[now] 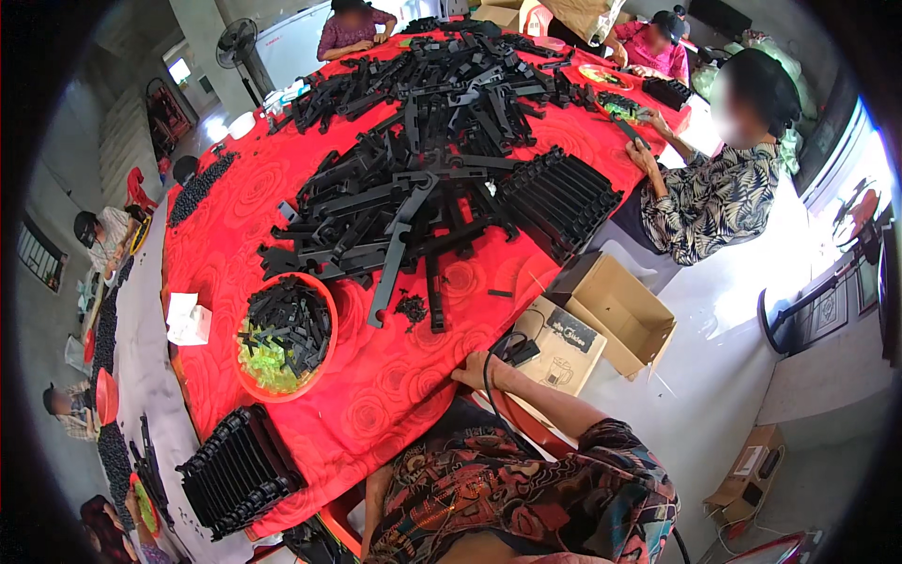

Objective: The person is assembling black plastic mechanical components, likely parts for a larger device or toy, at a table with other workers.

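Red floral cloth (371,414) covers the surface (209,282). Long black parts (388,273) lie heaped along its middle, nearest tips apart from the right hand (474,369). That hand rests at the near edge, beside a cardboard box (564,350); whether it clasps anything, cannot tell. Left hand out of view. Parts judged light, stiff, smooth; narrow ends possibly fragile. Best hold: mid-length.

One red-covered table (395,418) bears one great heap of black parts (409,188), two large neat stacks of black parts (242,468) and one white box (190,321). One standing fan (237,43) and one open cardboard box (628,324) are nearby.
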### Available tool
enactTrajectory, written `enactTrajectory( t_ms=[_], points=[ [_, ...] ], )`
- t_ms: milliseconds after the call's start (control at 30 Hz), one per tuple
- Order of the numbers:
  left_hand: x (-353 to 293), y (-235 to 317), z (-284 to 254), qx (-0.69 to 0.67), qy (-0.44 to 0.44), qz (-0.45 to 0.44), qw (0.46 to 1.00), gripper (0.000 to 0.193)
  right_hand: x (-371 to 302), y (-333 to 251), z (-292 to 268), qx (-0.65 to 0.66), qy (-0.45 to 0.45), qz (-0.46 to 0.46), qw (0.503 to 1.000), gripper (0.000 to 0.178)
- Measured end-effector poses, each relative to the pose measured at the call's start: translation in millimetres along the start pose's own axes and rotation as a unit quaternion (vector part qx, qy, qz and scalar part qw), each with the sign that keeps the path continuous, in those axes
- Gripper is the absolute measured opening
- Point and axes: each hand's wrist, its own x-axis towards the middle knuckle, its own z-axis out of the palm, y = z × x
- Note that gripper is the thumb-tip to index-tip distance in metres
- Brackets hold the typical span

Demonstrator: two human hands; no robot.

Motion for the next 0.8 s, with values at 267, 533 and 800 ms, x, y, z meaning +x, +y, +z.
enactTrajectory(
  t_ms=[267, 533, 800],
  points=[
    [2, 15, -7, -0.022, 0.013, -0.017, 1.000, 0.025, -5, -8, -9, 0.040, 0.002, 0.043, 0.998, 0.043],
    [-4, 23, -9, -0.045, 0.031, -0.022, 0.998, 0.025, 0, -1, -2, -0.007, -0.024, 0.016, 1.000, 0.044],
    [3, 35, -15, -0.069, 0.046, -0.024, 0.996, 0.025, -2, -6, -5, 0.030, -0.010, 0.051, 0.998, 0.049]
  ],
)
